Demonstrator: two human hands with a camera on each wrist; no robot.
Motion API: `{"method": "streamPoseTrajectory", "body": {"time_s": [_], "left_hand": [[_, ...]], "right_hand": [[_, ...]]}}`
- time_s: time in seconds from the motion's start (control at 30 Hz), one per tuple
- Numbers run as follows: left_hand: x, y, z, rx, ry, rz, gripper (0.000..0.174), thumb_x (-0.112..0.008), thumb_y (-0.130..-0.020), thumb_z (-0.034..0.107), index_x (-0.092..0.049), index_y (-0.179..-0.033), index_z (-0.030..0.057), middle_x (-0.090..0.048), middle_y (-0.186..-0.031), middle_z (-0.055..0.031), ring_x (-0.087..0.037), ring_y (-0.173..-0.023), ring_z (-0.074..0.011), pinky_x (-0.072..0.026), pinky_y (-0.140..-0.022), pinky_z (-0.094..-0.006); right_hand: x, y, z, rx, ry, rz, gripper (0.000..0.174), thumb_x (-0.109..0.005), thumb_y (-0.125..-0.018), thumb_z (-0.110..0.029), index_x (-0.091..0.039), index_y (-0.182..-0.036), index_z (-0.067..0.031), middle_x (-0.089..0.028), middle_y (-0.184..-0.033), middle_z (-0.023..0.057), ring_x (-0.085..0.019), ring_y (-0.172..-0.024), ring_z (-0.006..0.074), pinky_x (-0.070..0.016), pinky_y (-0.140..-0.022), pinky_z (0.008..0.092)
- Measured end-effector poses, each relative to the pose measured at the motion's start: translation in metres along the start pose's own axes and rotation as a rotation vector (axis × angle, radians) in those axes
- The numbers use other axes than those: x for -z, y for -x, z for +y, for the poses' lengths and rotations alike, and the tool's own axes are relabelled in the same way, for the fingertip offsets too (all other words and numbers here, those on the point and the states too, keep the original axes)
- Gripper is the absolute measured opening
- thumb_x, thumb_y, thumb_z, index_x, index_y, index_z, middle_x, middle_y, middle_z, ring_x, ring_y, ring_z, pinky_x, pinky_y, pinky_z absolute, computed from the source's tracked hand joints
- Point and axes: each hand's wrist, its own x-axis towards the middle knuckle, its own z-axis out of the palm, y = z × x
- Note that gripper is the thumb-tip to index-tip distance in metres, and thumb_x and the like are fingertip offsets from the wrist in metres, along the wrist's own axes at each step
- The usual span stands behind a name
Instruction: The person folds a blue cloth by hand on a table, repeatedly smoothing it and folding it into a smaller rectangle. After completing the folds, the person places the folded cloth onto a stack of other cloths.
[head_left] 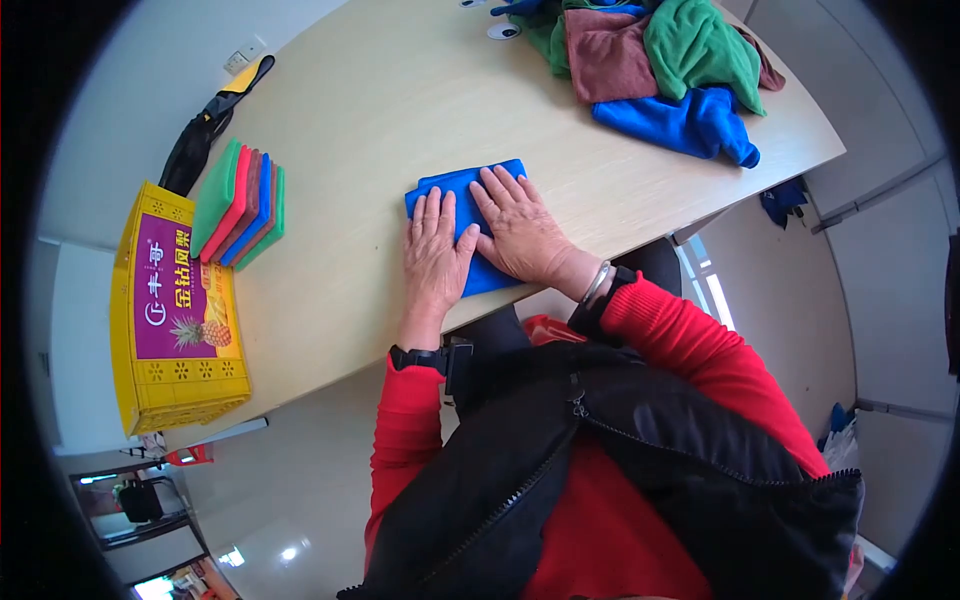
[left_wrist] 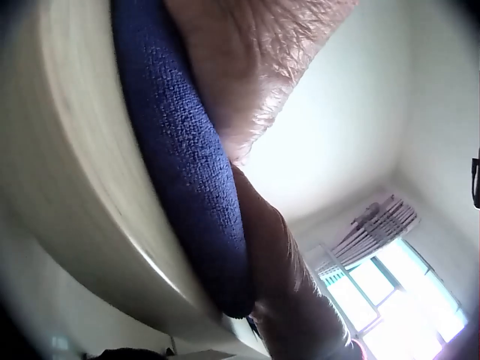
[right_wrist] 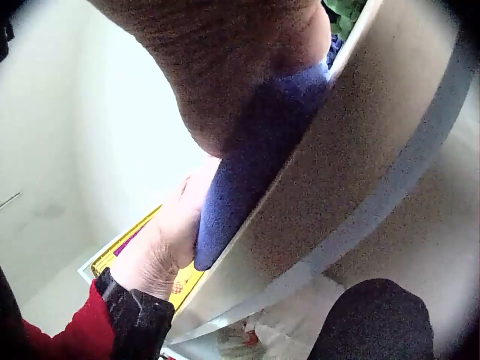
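The folded blue cloth (head_left: 485, 275) lies directly beneath both palms, flat on the table (head_left: 340, 150), with its near side close to the table's front edge. The left hand (head_left: 434, 248) covers its left side and the right hand (head_left: 520, 225) its right, so neither is nearer; the thumbs come close together over the middle. Both hands lie spread with fingers straight, pressing or resting on top and gripping nothing. The cloth's longer axis seems to run away from the body, roughly along the fingers, though the hands hide much of its outline. Just past the left fingertips, its far edge shows two layers slightly out of line. From the left wrist, the fabric looks looped and towel-like, with a plump, rounded fold between palm and tabletop. To the left of the left hand, well apart, a stack of folded cloths (head_left: 238, 208) in green, red, brown and blue makes flat squarish pads leaning against a yellow box (head_left: 180, 290), which has a purple panel and a printed pineapple. Ahead and to the right of the right hand sits a loose pile of cloths (head_left: 650, 75), soft and crumpled, in brown, green and blue. The tabletop is pale, smooth and faintly wood-grained.
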Motion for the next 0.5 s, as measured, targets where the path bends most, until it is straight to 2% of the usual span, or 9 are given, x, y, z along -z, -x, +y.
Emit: {"method": "streamPoseTrajectory", "body": {"time_s": [0.2, 0.33, 0.43, 0.5], "left_hand": [[0.003, -0.002, 0.001, 0.018, -0.005, 0.014, 0.068, -0.04, -0.103, 0.051, -0.036, -0.153, 0.0053, -0.03, -0.162, -0.0155, -0.025, -0.15, -0.0325, -0.0184, -0.123, -0.0471], [0.012, 0.0, 0.007, 0.056, -0.057, 0.01, 0.068, -0.04, -0.103, 0.052, -0.039, -0.152, 0.0045, -0.032, -0.16, -0.0159, -0.026, -0.149, -0.0325, -0.0183, -0.122, -0.0477], [0.016, -0.006, 0.014, 0.066, -0.108, 0.008, 0.068, -0.039, -0.103, 0.052, -0.041, -0.15, 0.0038, -0.034, -0.159, -0.0164, -0.027, -0.149, -0.0325, -0.0183, -0.122, -0.0485], [0.012, -0.015, 0.017, -0.004, -0.086, 0.024, 0.068, -0.039, -0.103, 0.053, -0.043, -0.149, 0.0035, -0.035, -0.158, -0.0167, -0.028, -0.148, -0.0325, -0.0184, -0.122, -0.0494]], "right_hand": [[0.01, -0.002, 0.007, 0.011, -0.017, 0.003, 0.067, -0.048, -0.098, -0.046, -0.042, -0.149, -0.0013, -0.037, -0.156, 0.021, -0.029, -0.148, 0.0383, -0.0204, -0.122, 0.0489], [0.026, -0.003, 0.017, 0.04, -0.143, -0.091, 0.064, -0.05, -0.098, -0.043, -0.043, -0.148, -0.0021, -0.038, -0.156, 0.0197, -0.03, -0.147, 0.0383, -0.0225, -0.121, 0.0494], [0.041, -0.009, 0.007, -0.086, 0.136, -0.047, 0.059, -0.049, -0.099, -0.036, -0.044, -0.147, -0.0029, -0.039, -0.155, 0.0188, -0.031, -0.146, 0.0382, -0.0239, -0.12, 0.0506], [0.025, -0.014, 0.003, -0.047, 0.111, -0.015, 0.058, -0.049, -0.098, -0.036, -0.045, -0.146, -0.0025, -0.04, -0.154, 0.0196, -0.033, -0.145, 0.0386, -0.0241, -0.119, 0.0519]]}}
